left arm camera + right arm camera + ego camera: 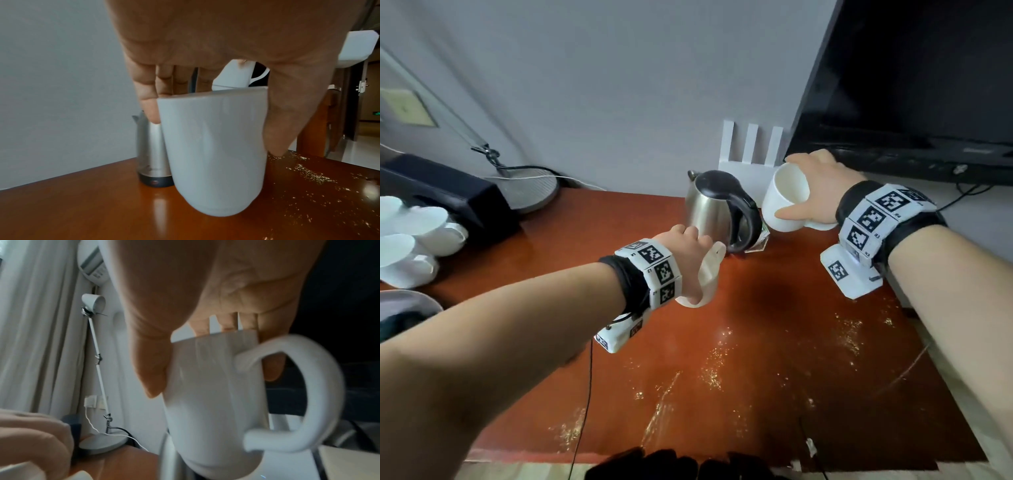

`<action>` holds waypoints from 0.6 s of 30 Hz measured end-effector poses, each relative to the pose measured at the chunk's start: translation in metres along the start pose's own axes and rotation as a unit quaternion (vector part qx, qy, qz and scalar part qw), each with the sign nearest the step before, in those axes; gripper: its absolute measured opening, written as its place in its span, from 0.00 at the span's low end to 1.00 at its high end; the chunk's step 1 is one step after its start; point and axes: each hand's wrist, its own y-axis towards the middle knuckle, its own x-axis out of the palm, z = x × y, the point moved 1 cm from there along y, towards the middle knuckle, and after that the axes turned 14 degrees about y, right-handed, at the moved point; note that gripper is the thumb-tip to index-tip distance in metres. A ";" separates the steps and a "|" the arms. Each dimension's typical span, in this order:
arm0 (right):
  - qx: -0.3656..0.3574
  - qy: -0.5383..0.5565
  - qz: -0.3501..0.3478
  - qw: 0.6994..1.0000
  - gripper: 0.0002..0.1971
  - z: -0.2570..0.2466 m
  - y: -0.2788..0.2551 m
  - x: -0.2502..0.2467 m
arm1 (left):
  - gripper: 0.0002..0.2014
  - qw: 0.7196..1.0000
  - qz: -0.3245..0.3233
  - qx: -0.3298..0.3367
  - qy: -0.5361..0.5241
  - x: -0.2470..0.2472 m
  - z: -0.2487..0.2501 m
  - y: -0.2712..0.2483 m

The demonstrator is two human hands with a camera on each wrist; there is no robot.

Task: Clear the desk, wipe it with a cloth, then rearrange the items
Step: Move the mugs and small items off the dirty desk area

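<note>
I hold a white mug in each hand. My right hand (822, 192) grips the right mug (786, 202) by its rim from above, lifted off the desk (756, 342) and tilted, mouth toward me and the kettle (717, 209), handle (298, 394) away to the right. My left hand (688, 253) clasps the left mug (213, 152), upright, long axis vertical, just above the wood beside the kettle. A rim grip could slip, or the tilted mug could knock the kettle. Crumbs (722, 363) litter the desk, unwiped.
</note>
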 end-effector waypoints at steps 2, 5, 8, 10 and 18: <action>-0.011 0.012 0.005 1.000 0.44 -0.037 -0.008 0.003 | 0.42 1.000 0.000 -0.013 -0.001 0.011 -0.030 -0.021; -0.033 0.035 0.001 0.999 0.44 -0.095 -0.013 0.019 | 0.42 0.999 -0.010 -0.038 0.002 0.031 -0.080 -0.052; -0.049 0.047 -0.015 0.998 0.46 -0.153 -0.012 0.048 | 0.42 0.997 -0.018 -0.073 0.000 0.057 -0.132 -0.081; -0.057 0.048 -0.038 0.997 0.46 -0.188 -0.009 0.070 | 0.42 0.995 -0.027 -0.100 -0.003 0.075 -0.166 -0.098; -0.088 0.054 -0.116 0.988 0.45 -0.292 0.023 0.153 | 0.40 0.982 -0.054 -0.176 -0.032 0.135 -0.261 -0.125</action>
